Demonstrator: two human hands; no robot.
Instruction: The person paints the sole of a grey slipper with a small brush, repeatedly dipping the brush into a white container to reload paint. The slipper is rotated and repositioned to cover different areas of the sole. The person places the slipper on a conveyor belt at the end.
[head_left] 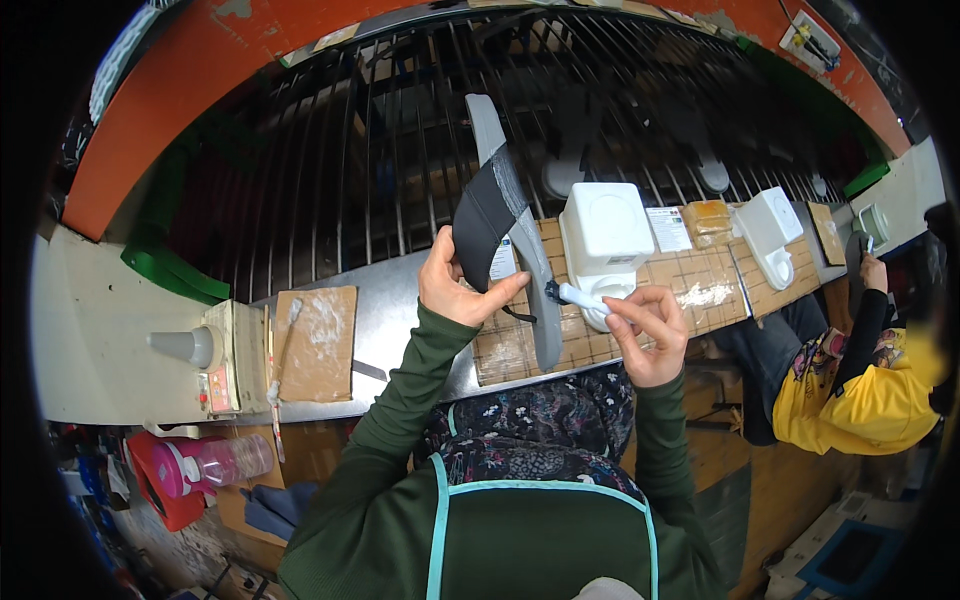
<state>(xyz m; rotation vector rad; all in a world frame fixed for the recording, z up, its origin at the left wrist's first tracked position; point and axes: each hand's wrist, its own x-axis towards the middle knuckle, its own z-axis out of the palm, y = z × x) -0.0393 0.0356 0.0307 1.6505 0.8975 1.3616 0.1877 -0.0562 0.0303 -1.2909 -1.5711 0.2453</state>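
A slide sandal (487,222) with a black strap and a grey sole stands on edge, toe end up. My left hand (452,288) is closed around its strap side, thumb along the sole. In my right hand (652,335) is a small brush (582,298), pinched by its pale handle. Its dark bristles touch the edge of the sole, near the lower end. Just beyond my right hand, a white plastic container (606,228) with a round spout cup rests on a cardboard sheet (515,345) marked with a grid.
Dark metal bars (330,190) run behind the bench. At left lie a smeared cardboard piece (325,335), a long stick (276,375) and a beige box (228,365); a pink bottle (215,467) stands lower. At right are another white container (768,228), an amber block (708,218) and a co-worker (860,400).
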